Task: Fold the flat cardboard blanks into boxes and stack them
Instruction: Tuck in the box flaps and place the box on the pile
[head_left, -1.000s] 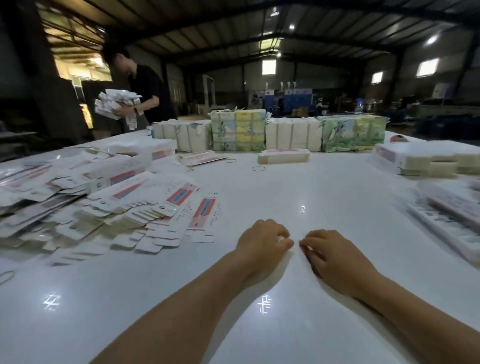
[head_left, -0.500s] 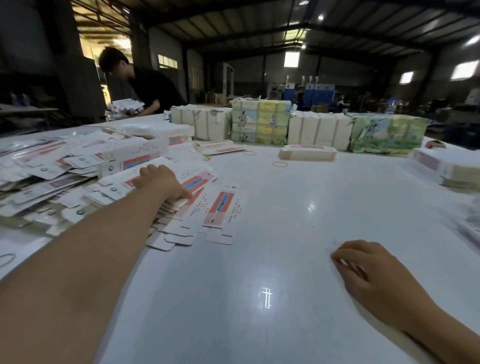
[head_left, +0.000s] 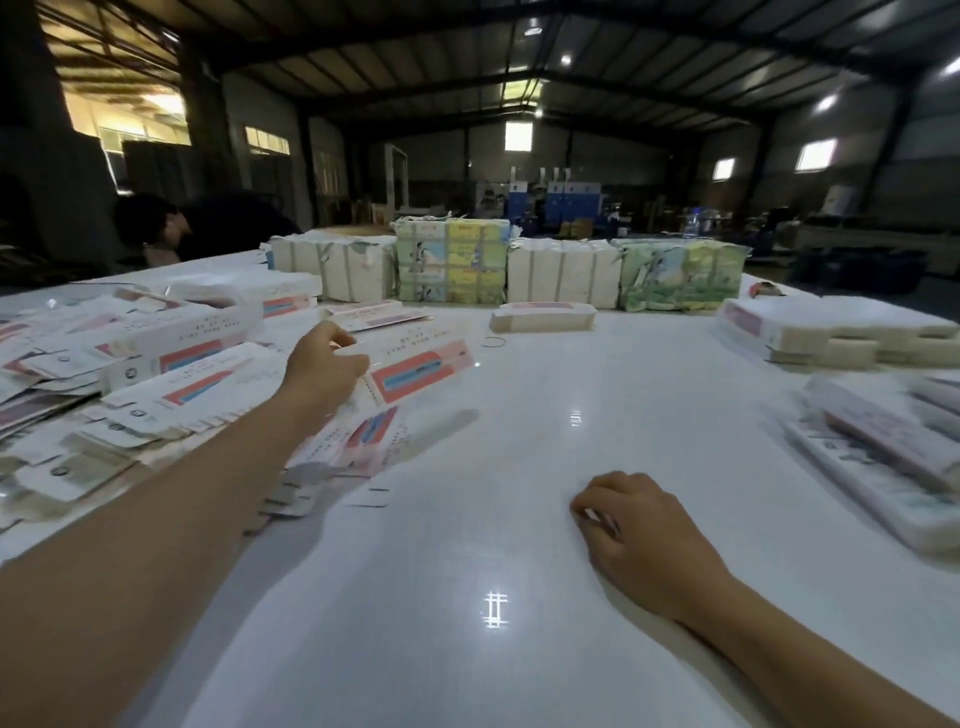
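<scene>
A heap of flat white cardboard blanks (head_left: 130, 395) with red and blue panels covers the left of the white table (head_left: 519, 545). My left hand (head_left: 322, 369) is stretched out over the heap's right edge and grips one flat blank (head_left: 421, 371), which is raised off the pile and tilted. More blanks (head_left: 363, 436) lie under it. My right hand (head_left: 639, 530) rests on the bare table near me with its fingers loosely curled and nothing in it. Folded boxes (head_left: 893, 447) lie in a row at the right edge.
Wrapped bundles (head_left: 452, 267) stand in a row along the far edge, with a small stack of blanks (head_left: 543, 317) and a rubber band (head_left: 493, 341) before them. Stacked blanks (head_left: 831, 332) sit far right. Another person (head_left: 156, 228) bends low at the far left.
My left hand reached left from beside my right hand onto the heap, and now it has lifted one blank off it. My right hand stayed on the table. The person has bent lower.
</scene>
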